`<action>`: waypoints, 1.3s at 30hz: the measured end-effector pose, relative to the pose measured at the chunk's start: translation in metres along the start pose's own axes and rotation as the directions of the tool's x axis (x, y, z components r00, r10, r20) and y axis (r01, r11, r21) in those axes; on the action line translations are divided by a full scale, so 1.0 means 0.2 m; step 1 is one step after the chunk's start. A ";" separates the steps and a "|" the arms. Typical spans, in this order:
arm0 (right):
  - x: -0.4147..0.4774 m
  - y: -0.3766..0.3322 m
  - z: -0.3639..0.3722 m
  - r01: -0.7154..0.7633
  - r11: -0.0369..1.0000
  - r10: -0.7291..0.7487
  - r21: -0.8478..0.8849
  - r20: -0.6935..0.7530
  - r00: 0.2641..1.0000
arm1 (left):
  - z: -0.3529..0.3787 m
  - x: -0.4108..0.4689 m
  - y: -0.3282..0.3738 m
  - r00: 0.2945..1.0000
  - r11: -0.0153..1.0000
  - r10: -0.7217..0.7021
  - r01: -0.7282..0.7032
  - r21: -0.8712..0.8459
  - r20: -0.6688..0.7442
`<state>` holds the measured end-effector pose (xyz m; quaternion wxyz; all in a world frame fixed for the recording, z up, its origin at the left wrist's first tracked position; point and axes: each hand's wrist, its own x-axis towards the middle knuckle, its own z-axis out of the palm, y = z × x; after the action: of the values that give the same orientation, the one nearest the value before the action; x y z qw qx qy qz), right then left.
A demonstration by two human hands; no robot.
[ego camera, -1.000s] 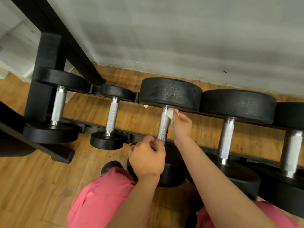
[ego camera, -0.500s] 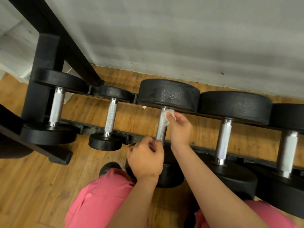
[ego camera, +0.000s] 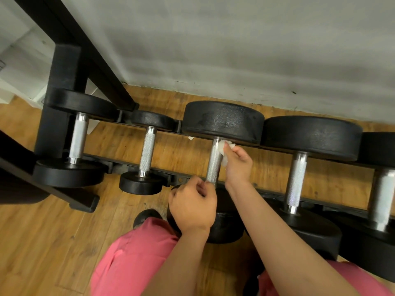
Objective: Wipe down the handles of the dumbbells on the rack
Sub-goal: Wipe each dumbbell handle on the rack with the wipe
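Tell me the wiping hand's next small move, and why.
Probably slide the right hand with the white wipe down the middle handle toward the left hand: the wipe sits at the handle's far end, under the far head, and the knurled length below looks uncovered.

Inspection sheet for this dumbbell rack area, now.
Surface: black rack, five dumbbells lying across its rails.
Job's things: white wipe against the far end of the middle dumbbell's handle.
Clutter: small white scrap by the rear rail.
Hands: right hand holds the wipe; left hand pinches the handle's near end.
Cables: nothing seen.
Surroundings: wooden floor, grey wall.
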<state>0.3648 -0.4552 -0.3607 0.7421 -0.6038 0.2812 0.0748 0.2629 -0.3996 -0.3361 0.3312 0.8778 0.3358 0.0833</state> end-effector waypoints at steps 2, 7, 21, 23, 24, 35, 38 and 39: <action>0.01 0.00 -0.01 -0.006 1.000 0.006 0.008 0.052 0.999 | 0.00 0.00 0.00 1.000 1.000 -0.004 0.004 0.006 0.004; 0.04 -0.01 -0.03 -0.012 0.998 0.021 -0.063 0.148 0.989 | 0.00 0.00 0.00 1.000 1.000 -0.005 0.005 0.018 0.021; 0.00 0.05 -0.05 -0.081 0.997 0.081 -0.005 0.137 0.987 | -0.01 0.00 0.01 1.000 0.999 -0.003 0.003 0.045 0.020; 0.00 0.04 -0.04 -0.081 0.995 0.090 -0.057 0.182 0.979 | -0.01 0.00 0.01 1.000 0.999 -0.005 0.004 0.040 0.026; 0.01 0.03 -0.04 -0.072 0.995 0.084 -0.072 0.174 0.981 | -0.01 0.00 0.01 1.000 0.999 -0.005 0.004 0.037 0.027; -0.02 0.05 -0.03 -0.047 0.998 0.049 -0.034 0.059 0.997 | -0.01 0.00 0.01 1.000 0.999 0.005 -0.006 0.044 0.010; -0.06 0.08 -0.03 -0.074 0.997 0.074 0.031 -0.013 0.997 | -0.01 0.00 0.01 1.000 0.999 0.009 -0.009 0.048 0.001; -0.06 0.08 -0.02 -0.088 0.996 0.088 0.024 -0.004 0.996 | -0.01 0.00 0.01 1.000 0.999 0.008 -0.008 0.049 0.000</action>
<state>0.3452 -0.4527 -0.3688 0.7444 -0.5822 0.3105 0.1026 0.2639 -0.3997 -0.3333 0.3091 0.8871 0.3344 0.0761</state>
